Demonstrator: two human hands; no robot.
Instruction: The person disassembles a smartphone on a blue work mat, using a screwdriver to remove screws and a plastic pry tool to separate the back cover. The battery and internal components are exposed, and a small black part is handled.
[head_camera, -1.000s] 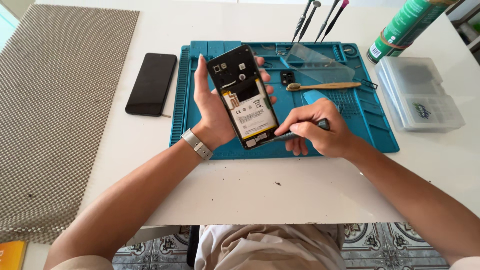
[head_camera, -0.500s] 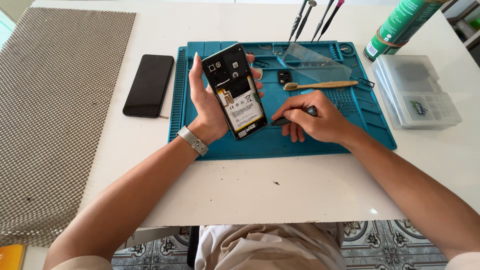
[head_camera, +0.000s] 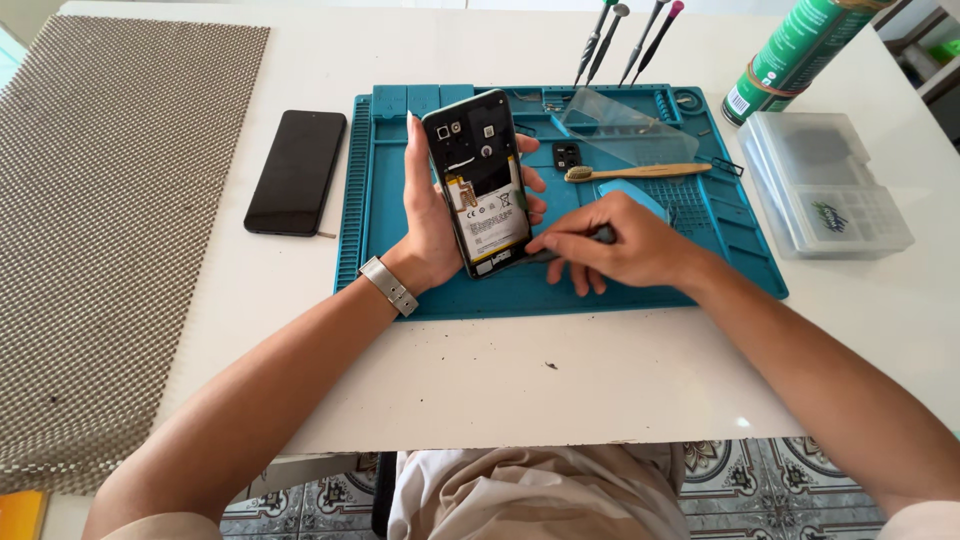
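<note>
My left hand (head_camera: 432, 215) holds an opened phone (head_camera: 480, 182) upright over the teal repair mat (head_camera: 380, 200), its back cover off so the battery and circuit board show. My right hand (head_camera: 620, 245) grips a dark-handled tool (head_camera: 600, 236) whose tip touches the phone's lower right edge. A metal watch band sits on my left wrist (head_camera: 388, 285).
A black phone cover (head_camera: 296, 172) lies left of the mat. On the mat rest a bamboo toothbrush (head_camera: 640, 172), a clear plastic sheet (head_camera: 625, 130) and a small black part (head_camera: 566, 155). Screwdrivers (head_camera: 625, 40), a green can (head_camera: 795, 55) and a clear parts box (head_camera: 830, 185) stand right. A woven mat (head_camera: 110, 220) lies left.
My right hand slid left and slightly up, bringing the tool tip to the phone's lower edge. The phone stays in my left hand, tilted a little more upright.
</note>
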